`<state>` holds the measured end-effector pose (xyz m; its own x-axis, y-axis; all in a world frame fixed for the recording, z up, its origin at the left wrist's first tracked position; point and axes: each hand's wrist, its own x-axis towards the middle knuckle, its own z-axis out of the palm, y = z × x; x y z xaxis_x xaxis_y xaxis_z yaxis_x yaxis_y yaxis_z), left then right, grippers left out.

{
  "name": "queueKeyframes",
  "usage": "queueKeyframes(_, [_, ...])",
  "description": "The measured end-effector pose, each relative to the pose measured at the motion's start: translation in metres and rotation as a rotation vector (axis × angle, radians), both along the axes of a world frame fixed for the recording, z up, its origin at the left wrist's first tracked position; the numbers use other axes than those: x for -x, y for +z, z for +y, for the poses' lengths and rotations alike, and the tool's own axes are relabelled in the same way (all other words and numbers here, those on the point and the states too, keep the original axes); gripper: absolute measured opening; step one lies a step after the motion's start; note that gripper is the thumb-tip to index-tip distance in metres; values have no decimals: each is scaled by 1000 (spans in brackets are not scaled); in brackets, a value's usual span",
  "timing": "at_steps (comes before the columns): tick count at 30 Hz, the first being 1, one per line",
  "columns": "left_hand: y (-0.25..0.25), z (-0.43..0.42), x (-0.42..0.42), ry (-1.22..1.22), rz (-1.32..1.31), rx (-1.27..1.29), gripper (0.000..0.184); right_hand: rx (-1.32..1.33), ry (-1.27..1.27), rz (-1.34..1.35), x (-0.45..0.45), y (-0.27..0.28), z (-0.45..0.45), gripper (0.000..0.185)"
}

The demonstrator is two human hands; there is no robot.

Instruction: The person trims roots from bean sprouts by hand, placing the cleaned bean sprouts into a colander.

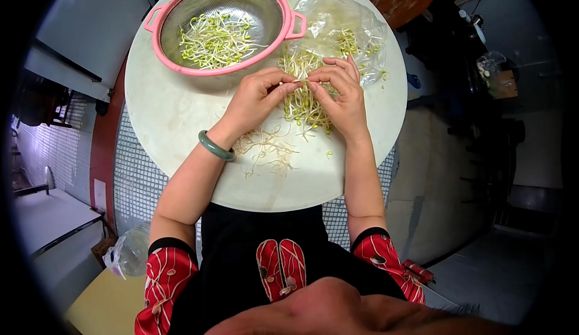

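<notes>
1. Left hand (262, 94) — thumb and forefinger pinching a pale greenish bean sprout (305, 82), mostly hidden between the tips;
2. Heap of white-stemmed, yellow-headed sprouts (306, 109) on the round white table (325, 181), beneath both hands' fingertips; partly covered;
3. Right hand (341, 91) — thumb and forefinger pinching that sprout; other fingers loosely spread.

I have a passage for the left hand (253, 98) across bare surface (160, 109) on its left, nearer than the pink colander (208, 71), whose raised rim blocks the way farther out. The plastic bag (338, 9) crowds the far side of the right hand (345, 98); the sprout pile (306, 110) lies between both. I find room along the right edge.
</notes>
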<state>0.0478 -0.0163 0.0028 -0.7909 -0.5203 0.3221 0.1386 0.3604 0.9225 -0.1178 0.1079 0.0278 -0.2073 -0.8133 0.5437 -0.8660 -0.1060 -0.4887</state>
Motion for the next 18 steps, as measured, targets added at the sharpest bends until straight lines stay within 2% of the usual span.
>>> queueKeyframes(3, [0,2,1,30,5,71,16,32,-25,-42,0,-1,0,8])
queueKeyframes(9, [2,4,0,-10,-210,162,15,145,-84,-97,4,-3,1,6])
queueKeyframes(18, [-4,1,-1,33,-182,223,26,216,-162,-116,14,-6,4,6])
